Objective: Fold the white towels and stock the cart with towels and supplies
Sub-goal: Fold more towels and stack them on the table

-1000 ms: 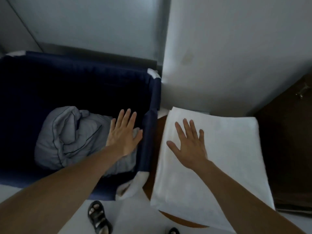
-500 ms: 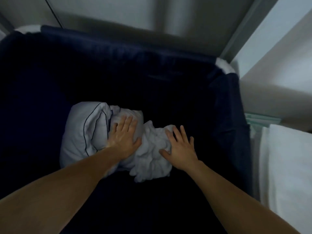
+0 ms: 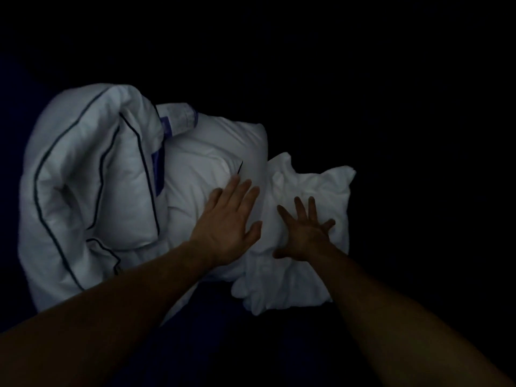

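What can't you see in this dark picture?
Head view:
Around the piped linen: all lost in darkness.
Cloth under the left hand and right hand: covered by palms.
Whether the crumpled white cloth is a towel: too dim and bunched.
Both arms: cut off by the bottom edge.

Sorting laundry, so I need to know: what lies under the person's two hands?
The left hand rests flat on puffy white bedding with dark piping; the right hand spreads on a crumpled plain white cloth. Whatever lies beneath that linen is covered.
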Tool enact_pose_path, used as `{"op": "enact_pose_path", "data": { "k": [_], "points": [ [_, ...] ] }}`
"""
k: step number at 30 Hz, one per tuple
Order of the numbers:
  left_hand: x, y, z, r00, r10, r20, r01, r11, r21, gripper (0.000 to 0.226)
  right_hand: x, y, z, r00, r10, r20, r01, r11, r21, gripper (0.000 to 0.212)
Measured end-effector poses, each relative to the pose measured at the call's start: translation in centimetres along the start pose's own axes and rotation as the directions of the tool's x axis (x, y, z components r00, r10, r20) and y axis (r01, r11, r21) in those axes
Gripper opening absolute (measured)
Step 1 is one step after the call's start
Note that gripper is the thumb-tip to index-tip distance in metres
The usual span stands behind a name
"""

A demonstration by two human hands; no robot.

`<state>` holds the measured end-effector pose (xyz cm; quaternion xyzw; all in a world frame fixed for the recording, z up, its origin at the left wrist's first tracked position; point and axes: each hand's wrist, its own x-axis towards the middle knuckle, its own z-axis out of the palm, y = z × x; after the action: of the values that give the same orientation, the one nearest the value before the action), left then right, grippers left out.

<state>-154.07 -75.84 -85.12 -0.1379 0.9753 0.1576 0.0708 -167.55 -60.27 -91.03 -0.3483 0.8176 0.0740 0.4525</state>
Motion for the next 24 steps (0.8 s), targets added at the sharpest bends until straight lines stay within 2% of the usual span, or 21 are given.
{"op": "enact_pose_path", "data": {
  "k": [3,5,7,9,11,13,15,17,19,21,24],
  "points": [
    [-0.2,-0.7,2.0,0.991,0.107,-0.086,-0.102,0.993,0.059,0.065,3.0,-0.4,2.4,0.999,0.019,0.028,-0.017,0.999,-0.050,0.133],
    [-0.2,-0.8,2.5,0.979,0.167,-0.117,-0.157,0.984,0.085,0.063,4.2,-0.3,3.7,0.998,0.061,0.007,-0.060,0.996,-0.068,0.127],
    [-0.1,-0.6,2.7,0.974,0.189,-0.126,-0.178,0.979,0.099,0.062,4.7,-0.2,4.6,0.996,0.071,-0.057,-0.074,0.996,-0.051,0.092],
    [-0.1,-0.4,2.8,0.973,0.191,-0.132,-0.179,0.979,0.099,0.062,4.8,0.0,5.3,0.972,0.032,-0.231,-0.015,0.997,0.076,0.049],
    [-0.1,-0.3,2.5,0.975,0.180,-0.134,-0.166,0.980,0.107,0.061,4.4,0.7,5.7,0.910,0.028,-0.414,0.099,0.955,0.281,0.030],
    [-0.3,-0.2,1.8,0.981,0.154,-0.120,-0.141,0.984,0.108,0.062,2.8,1.3,4.6,0.932,0.092,-0.350,0.113,0.845,0.523,0.024],
    [-0.9,0.0,0.6,0.985,0.136,-0.102,-0.126,0.987,0.098,0.064,-0.1,1.7,3.1,0.974,0.110,-0.196,0.054,0.732,0.679,0.028],
    [-1.9,0.7,-1.2,0.989,0.119,-0.091,-0.111,0.990,0.084,0.067,-3.9,1.3,1.6,0.987,0.098,-0.126,0.042,0.603,0.797,0.040],
    [-3.2,2.0,-3.8,0.993,0.102,-0.051,-0.102,0.995,0.005,0.075,-8.3,0.3,-0.8,0.987,0.108,-0.118,0.044,0.527,0.848,0.044],
    [-4.6,3.4,-7.1,0.994,0.094,0.047,-0.085,0.981,-0.174,0.087,-12.6,-1.0,-4.0,0.984,0.125,-0.131,0.054,0.490,0.870,0.038],
    [-6.0,5.8,-13.0,0.975,0.158,0.154,-0.094,0.930,-0.356,0.101,-19.5,-3.4,-10.2,0.975,0.094,-0.204,0.123,0.534,0.837,0.035]
  ]
}}
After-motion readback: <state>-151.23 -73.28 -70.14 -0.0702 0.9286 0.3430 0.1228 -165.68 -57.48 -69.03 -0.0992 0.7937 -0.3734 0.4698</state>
